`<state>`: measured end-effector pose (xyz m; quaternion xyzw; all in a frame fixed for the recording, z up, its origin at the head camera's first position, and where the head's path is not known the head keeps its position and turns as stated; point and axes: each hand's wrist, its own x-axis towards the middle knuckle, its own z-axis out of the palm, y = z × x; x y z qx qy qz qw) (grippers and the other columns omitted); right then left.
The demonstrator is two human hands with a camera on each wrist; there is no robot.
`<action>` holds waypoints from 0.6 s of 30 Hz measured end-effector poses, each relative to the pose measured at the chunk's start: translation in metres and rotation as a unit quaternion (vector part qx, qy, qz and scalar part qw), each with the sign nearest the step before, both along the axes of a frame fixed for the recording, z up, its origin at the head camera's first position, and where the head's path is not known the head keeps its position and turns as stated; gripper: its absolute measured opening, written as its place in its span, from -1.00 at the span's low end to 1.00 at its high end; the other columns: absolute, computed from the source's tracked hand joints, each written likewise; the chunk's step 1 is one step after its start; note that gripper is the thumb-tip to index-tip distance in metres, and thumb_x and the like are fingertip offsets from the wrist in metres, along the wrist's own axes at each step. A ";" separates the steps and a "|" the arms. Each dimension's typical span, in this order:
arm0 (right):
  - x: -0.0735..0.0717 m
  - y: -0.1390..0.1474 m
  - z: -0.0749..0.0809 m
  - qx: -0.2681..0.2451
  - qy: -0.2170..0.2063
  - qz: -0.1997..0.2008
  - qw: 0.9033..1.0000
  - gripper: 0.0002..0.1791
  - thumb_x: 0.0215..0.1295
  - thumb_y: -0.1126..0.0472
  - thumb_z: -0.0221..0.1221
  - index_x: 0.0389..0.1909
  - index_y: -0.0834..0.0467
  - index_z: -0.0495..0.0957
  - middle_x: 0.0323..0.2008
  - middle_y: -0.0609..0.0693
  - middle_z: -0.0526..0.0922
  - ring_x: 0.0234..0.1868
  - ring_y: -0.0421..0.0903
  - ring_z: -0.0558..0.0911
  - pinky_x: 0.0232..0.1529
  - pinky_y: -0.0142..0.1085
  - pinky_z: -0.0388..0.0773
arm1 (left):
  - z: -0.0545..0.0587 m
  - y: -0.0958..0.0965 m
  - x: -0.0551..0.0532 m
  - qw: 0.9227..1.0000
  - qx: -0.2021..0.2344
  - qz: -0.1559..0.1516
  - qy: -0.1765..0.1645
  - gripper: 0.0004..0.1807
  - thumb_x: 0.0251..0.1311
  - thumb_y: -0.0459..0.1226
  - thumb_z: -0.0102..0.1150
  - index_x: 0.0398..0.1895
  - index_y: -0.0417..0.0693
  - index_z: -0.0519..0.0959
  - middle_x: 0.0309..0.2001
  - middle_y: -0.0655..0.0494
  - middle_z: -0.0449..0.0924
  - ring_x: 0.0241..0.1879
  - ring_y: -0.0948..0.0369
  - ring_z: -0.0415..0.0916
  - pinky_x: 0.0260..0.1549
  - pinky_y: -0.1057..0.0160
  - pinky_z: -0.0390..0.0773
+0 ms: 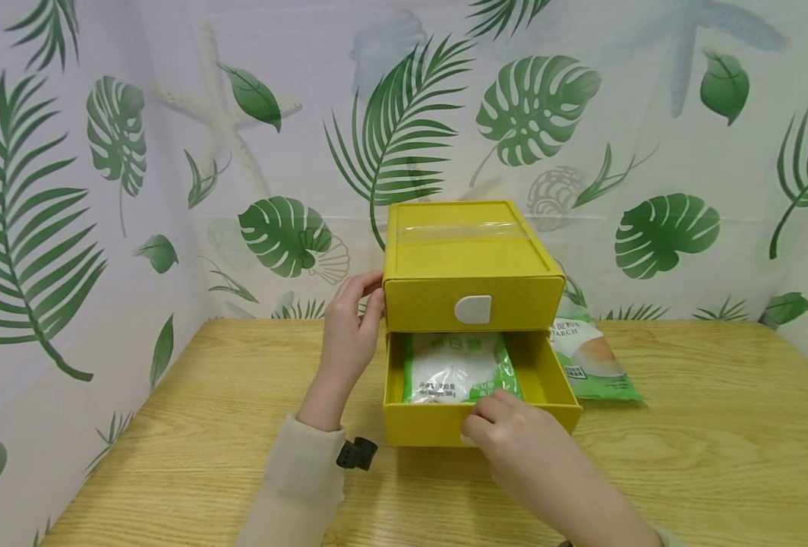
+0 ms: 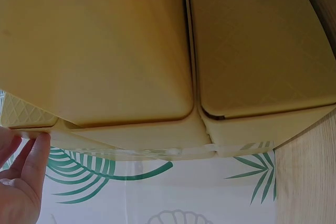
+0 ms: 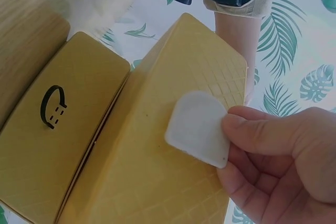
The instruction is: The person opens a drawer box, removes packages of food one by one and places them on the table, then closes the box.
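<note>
Here, a yellow box [image 1: 468,254] stands on the wooden table [image 1: 705,441], its lower drawer [image 1: 414,425] pulled out past the box's front edge. At the box's lower front, the right hand [image 1: 520,441] pinches a white tab [image 3: 197,127] between thumb and curled fingers. At the box's upper left side, the left hand [image 1: 351,323] rests its fairly straight fingers against the wall, thumb apart from the forefinger; how hard it presses I can't tell. Inside the box's lower drawer lies a green-and-white packet [image 1: 452,372], nearer the left wall, with a gap to the right wall. The box's upper drawer [image 1: 418,304] sits flush under the top. Just right of the box, a starch packet [image 1: 595,357] lies partly hidden behind it, taking up room on that side. Further out, table surface spreads left and right of the box and before its front edge.
</note>
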<state>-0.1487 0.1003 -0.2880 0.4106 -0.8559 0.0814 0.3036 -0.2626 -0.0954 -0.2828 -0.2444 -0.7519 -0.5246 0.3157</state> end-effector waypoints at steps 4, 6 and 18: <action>0.000 -0.001 0.001 0.002 -0.003 0.002 1.000 -0.73 -0.37 0.60 0.28 -0.64 0.20 0.54 -0.58 -0.05 0.47 -0.50 -0.13 0.45 -0.51 -0.42 0.49 | 0.001 -0.001 0.000 1.000 -0.001 0.002 0.001 -0.75 0.24 -0.43 -0.10 -0.06 -0.35 0.44 -0.15 -0.14 0.45 -0.16 0.08 0.43 -0.37 0.33 0.56; -0.001 -0.001 0.001 0.004 -0.005 0.002 1.000 -0.73 -0.37 0.59 0.27 -0.64 0.19 0.54 -0.59 -0.06 0.47 -0.50 -0.14 0.45 -0.51 -0.42 0.49 | 0.001 -0.001 0.000 1.000 -0.001 0.003 0.002 -0.76 0.24 -0.43 -0.10 -0.06 -0.35 0.44 -0.16 -0.13 0.45 -0.16 0.08 0.43 -0.38 0.33 0.56; 0.001 -0.001 0.000 0.024 -0.013 -0.008 1.000 -0.76 -0.32 0.56 0.26 -0.65 0.18 0.53 -0.60 -0.06 0.47 -0.53 -0.14 0.43 -0.52 -0.39 0.48 | 0.000 0.000 0.001 1.000 -0.007 0.004 0.000 -0.76 0.24 -0.43 -0.10 -0.06 -0.35 0.44 -0.15 -0.13 0.45 -0.15 0.09 0.43 -0.36 0.30 0.56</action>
